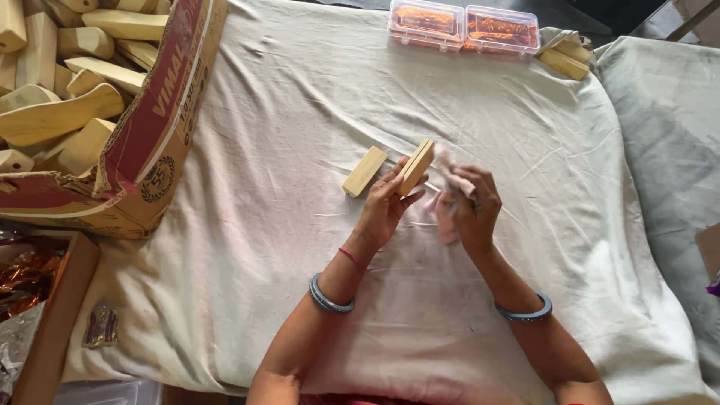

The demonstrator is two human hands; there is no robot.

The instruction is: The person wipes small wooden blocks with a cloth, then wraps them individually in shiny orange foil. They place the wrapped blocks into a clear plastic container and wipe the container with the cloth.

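1. The work surface was a wide pad covered in a creased off-white cloth [300, 112], with a grey cloth [667, 112] lying along its right side.
2. The left hand [384, 206] held a pale wooden block [416, 166] upright near the middle of the surface; fingers and thumb were closed on its lower end.
3. The right hand [472, 206] was just right of that block, fingers curled shut on a crumpled pink cloth [448, 202] that touched or nearly touched the block's side.
4. A second wooden block [364, 171] lay flat on the cloth, just left of the held one and clear of both hands.
5. Each wrist carried a blue-grey bangle [330, 298]; the left also bore a red thread.
6. At far left stood a torn cardboard box [150, 142] filled with shaped wooden pieces [60, 82].
7. At the far edge sat two clear plastic boxes [463, 28] with orange contents, with more wooden blocks [564, 58] just to their right.
8. A brown tray [52, 315] with shiny wrappers occupied the near left corner.
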